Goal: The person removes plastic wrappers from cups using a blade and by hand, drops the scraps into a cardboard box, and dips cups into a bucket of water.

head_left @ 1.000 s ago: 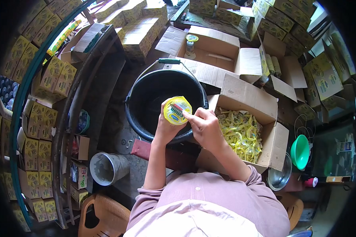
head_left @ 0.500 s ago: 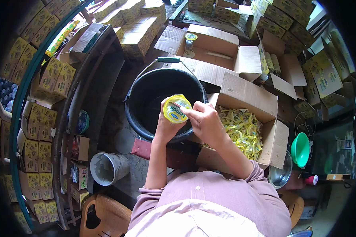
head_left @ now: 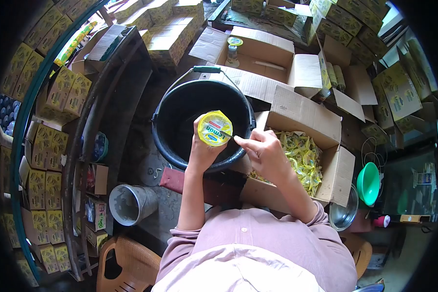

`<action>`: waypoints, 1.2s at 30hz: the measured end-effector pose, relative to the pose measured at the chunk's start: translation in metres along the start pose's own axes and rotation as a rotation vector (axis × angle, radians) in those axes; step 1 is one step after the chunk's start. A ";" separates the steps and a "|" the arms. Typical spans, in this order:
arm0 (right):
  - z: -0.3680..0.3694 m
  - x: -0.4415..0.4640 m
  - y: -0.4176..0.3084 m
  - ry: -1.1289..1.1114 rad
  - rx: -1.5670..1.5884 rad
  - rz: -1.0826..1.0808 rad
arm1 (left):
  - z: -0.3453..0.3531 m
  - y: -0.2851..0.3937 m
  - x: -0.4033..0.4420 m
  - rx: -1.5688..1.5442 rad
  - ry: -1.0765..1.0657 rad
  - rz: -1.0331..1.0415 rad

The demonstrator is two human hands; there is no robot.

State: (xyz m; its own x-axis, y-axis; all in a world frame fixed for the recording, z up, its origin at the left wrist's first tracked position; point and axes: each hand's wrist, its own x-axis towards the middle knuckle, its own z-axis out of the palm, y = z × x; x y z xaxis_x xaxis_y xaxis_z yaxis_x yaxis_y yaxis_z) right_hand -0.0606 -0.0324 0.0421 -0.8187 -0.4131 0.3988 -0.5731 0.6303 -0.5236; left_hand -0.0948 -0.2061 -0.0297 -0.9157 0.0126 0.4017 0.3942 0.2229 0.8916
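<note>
My left hand (head_left: 202, 155) is wrapped round a plastic cup with a yellow lemon-printed film lid (head_left: 214, 127), its top facing up at me. It is held above the wide black bucket (head_left: 161, 155). My right hand (head_left: 266, 152) pinches a small thin dark knife (head_left: 227, 135), whose tip lies against the right part of the lid. Fingers hide the knife's handle. Below my right forearm stands an open cardboard box (head_left: 337, 170) full of yellow lid-film scraps (head_left: 301, 158).
Behind the bucket, an open carton (head_left: 260, 38) holds a lidded cup (head_left: 233, 48). A grey pail (head_left: 131, 204) stands at left, a green bowl (head_left: 369, 184) at right. Stacked yellow cartons (head_left: 46, 182) line the left shelves. The bucket's handle (head_left: 207, 69) is raised at its back.
My right hand has moved right and slightly down, drawing back from the lid's middle. The cup has turned and tilted in my left hand, and more of its lid shows.
</note>
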 end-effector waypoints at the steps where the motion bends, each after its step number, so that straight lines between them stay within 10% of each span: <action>1: -0.002 -0.002 0.001 -0.010 -0.003 0.001 | 0.000 0.000 0.000 0.023 0.002 0.005; 36: 0.025 0.023 -0.004 0.282 0.299 0.127 | -0.001 -0.012 -0.005 0.085 0.241 -0.032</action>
State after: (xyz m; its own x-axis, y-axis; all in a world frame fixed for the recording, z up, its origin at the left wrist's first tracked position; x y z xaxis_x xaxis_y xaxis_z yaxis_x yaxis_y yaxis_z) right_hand -0.0787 -0.0604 0.0348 -0.8653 -0.1224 0.4860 -0.4878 0.4289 -0.7604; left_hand -0.0951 -0.2100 -0.0418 -0.8782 -0.2265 0.4213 0.3484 0.3004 0.8879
